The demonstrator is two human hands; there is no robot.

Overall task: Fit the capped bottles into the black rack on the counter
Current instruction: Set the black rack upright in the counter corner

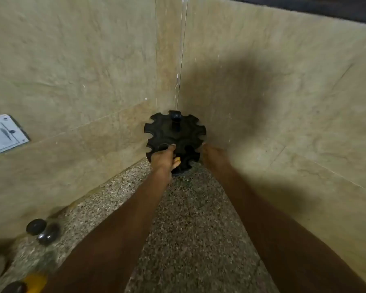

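Head view, both hands (164, 159) (209, 154) gripping rack (174, 134)

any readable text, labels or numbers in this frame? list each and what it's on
None readable.
Black rack: no lettering shows.
Switch plate on the left wall: a dark mark on it, too blurred to read as text.
Black-capped bottles at lower left: caps only, no label in view.
Yellow item at the bottom edge: blurred, no print legible.
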